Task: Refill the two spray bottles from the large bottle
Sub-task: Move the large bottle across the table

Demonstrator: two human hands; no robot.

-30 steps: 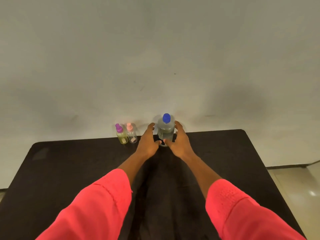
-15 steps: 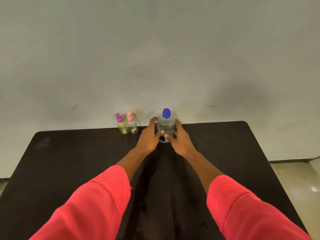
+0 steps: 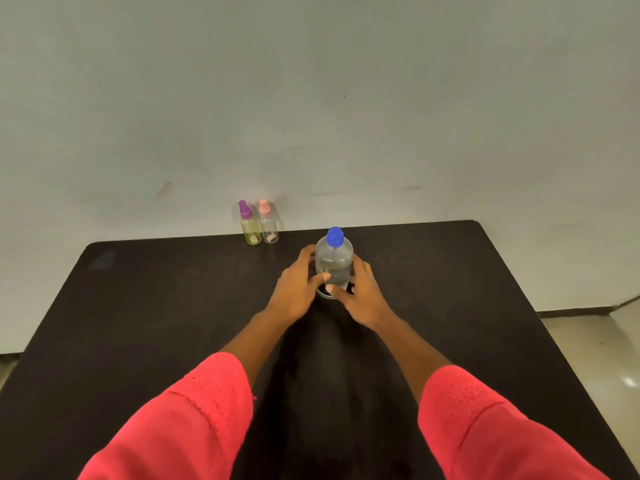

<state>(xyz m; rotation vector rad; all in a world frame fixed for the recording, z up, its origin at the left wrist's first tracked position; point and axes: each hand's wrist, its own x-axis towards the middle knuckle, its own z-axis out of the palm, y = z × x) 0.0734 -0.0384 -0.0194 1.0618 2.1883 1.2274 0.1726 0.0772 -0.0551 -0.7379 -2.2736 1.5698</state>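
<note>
The two spray bottles stand untouched at the tabletop's far edge, beyond and left of the left hand. Between both hands, the large bottle has come nearer, still capped; the right hand clasps it too, so pouring remains ahead.

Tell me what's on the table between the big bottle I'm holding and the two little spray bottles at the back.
Nothing: in the head view only bare black table lies between the large bottle and the two spray bottles.
</note>
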